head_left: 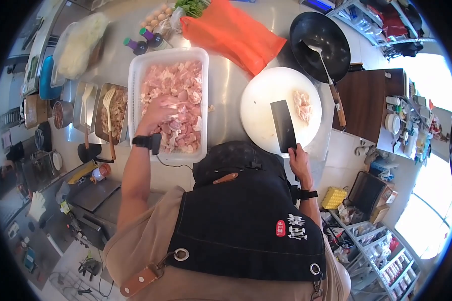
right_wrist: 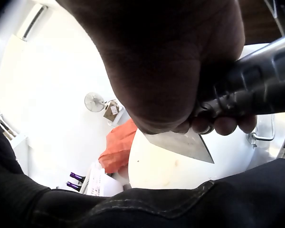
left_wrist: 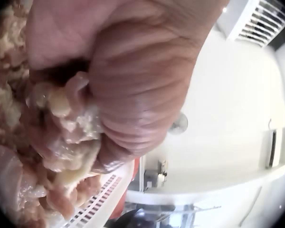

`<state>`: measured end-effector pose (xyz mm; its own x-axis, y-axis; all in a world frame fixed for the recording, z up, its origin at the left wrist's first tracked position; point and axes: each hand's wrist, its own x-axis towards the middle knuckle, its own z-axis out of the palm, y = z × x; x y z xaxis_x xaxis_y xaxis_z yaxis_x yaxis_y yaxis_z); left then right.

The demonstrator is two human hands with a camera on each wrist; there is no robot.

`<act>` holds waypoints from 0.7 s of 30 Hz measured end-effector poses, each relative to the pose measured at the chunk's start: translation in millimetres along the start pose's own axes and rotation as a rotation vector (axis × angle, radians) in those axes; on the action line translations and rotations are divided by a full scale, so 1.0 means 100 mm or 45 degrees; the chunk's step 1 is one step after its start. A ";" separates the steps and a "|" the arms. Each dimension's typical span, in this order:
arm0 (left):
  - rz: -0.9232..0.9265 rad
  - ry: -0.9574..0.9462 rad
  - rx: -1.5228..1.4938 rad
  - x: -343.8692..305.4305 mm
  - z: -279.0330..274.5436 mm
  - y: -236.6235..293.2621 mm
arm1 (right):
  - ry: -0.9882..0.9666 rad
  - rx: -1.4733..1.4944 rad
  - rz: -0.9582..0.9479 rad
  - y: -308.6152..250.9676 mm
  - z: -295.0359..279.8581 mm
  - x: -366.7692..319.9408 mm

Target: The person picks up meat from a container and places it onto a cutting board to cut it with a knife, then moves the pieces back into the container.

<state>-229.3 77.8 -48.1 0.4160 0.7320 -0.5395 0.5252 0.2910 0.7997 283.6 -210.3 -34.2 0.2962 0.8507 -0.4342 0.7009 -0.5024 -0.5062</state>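
Observation:
My left hand (head_left: 158,113) reaches into a white plastic basket (head_left: 205,105) heaped with raw chicken pieces (head_left: 171,78). In the left wrist view, its thumb and fingers curl round a clump of chicken (left_wrist: 66,128), the fingertips hidden by the meat and palm. Over at the right, my right hand (head_left: 300,161) grips a cleaver (head_left: 284,120) by its ridged handle (right_wrist: 256,80). Its dark blade overlaps a round white cutting board (head_left: 258,108) in the head view. A small pile of raw chicken (head_left: 302,105) lies on the board, right of the blade.
Behind the board, a red plastic bag (head_left: 231,35) covers part of the steel table. A wok (head_left: 316,45) with a ladle sits back right. Purple bottles (head_left: 153,40) and eggs (head_left: 155,17) stand behind the basket. Metal trays (head_left: 116,113) with wooden-handled utensils flank its left side.

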 end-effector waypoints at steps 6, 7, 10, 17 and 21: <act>0.074 0.097 -1.043 -0.65 -0.54 -0.28 | 0.021 0.044 -0.025 0.03 0.07 0.00; 0.113 0.083 -1.055 -0.76 -0.59 -0.20 | 0.011 0.045 -0.036 0.02 0.06 0.01; 0.070 0.114 -0.937 -0.94 -0.66 -0.18 | -0.032 0.057 0.002 0.03 0.04 0.05; -0.103 0.393 -0.783 -1.09 -0.63 -0.34 | -0.031 0.052 -0.045 -0.04 -0.03 0.07; -0.005 0.472 -0.703 -1.14 -0.64 -0.48 | -0.026 0.041 -0.040 -0.06 -0.04 0.07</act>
<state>-349.3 20.2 -8.0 0.0802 0.8648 -0.4956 0.0276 0.4951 0.8684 284.1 -200.7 -31.5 0.2609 0.8631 -0.4324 0.6882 -0.4804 -0.5438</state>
